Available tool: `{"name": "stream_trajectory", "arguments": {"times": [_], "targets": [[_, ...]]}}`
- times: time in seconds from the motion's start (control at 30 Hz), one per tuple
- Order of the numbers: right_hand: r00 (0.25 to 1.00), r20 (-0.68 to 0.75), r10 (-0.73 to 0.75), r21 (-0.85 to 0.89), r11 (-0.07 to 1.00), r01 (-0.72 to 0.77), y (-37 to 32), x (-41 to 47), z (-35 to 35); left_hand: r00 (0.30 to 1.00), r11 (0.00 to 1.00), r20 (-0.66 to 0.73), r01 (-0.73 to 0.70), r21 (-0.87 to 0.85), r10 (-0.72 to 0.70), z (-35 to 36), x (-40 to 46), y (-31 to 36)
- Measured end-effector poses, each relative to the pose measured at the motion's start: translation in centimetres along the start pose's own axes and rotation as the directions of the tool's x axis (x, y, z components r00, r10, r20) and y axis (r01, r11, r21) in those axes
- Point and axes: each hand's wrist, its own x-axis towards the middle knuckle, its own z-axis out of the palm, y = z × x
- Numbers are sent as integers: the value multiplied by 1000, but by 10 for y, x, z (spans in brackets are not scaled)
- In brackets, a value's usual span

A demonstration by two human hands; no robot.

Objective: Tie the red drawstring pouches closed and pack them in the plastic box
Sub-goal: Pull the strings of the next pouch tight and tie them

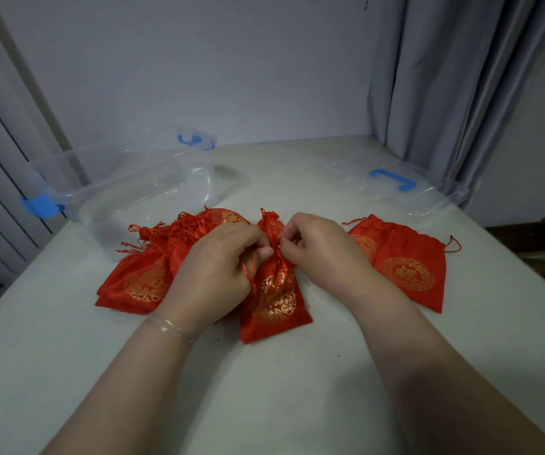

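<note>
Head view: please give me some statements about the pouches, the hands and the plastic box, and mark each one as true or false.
1. Both hands pinch the drawstring at the neck of the middle pouch. True: left hand, right hand.
2. The plastic box already holds pouches. False: none show inside it.
3. The lid lies apart from the box, on the table. True.
4. All other pouches are on the right. False: a pile lies left.

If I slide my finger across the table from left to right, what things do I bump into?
Plastic box → heap of tied pouches → left hand → middle pouch → right hand → flat pouches → box lid.
</note>
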Motion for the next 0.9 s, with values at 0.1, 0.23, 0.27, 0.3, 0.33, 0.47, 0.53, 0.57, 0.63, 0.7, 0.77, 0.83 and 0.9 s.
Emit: {"name": "stream_trajectory", "arguments": {"times": [0.1, 0.23, 0.27, 0.3, 0.33, 0.47, 0.53, 0.57, 0.63, 0.7, 0.77, 0.83, 0.9], "targets": [[998, 15, 68, 286, 956, -70, 3, 4, 5, 999, 999, -27, -32, -35, 31, -2, 1, 2], [941, 273, 202, 806, 486, -338, 1, 6, 12, 992, 993, -97, -90, -69, 84, -3, 2, 7], [923, 338, 182, 852, 357, -382, 1, 6, 12, 991, 993, -107, -93, -79, 84, -4, 2, 8], [915, 372, 156, 874, 273, -402, 2, 6, 11, 991, 992, -111, -86, -96, 76, -4, 2, 10], [913, 383, 138, 882, 237, -406, 2, 6, 12, 992, 990, -109, -79, -113, 67, -5, 2, 12], [940, 254, 227, 813, 476, -335, 0, 7, 18, 998, 977, -50, -59, -206, 49, -5, 0, 14], [968, 111, 225, 700, 674, -237, -1, 6, 19, 1000, 972, -14, 23, -233, -27, -5, 0, 13], [980, 35, 196, 615, 769, -176, 1, 6, 19, 997, 970, -9, 78, -230, -83, -4, -1, 11], [991, -78, 113, 416, 907, -71, 2, 4, 19, 982, 958, -36, 172, -228, -184, -2, 0, 10], [990, -115, 77, 403, 915, -24, -1, 3, 20, 955, 926, -78, 256, -276, -287, -2, 1, 11], [982, -27, 187, 651, 748, -125, -9, 2, 19, 917, 871, -88, 337, -358, -390, -3, 3, 11], [959, 135, 248, 792, 555, -255, -14, 2, 18, 886, 815, -63, 391, -427, -459, -4, 4, 11], [967, 139, 213, 751, 614, -243, -15, 0, 19, 865, 776, -38, 429, -463, -500, -4, 5, 11]]}}
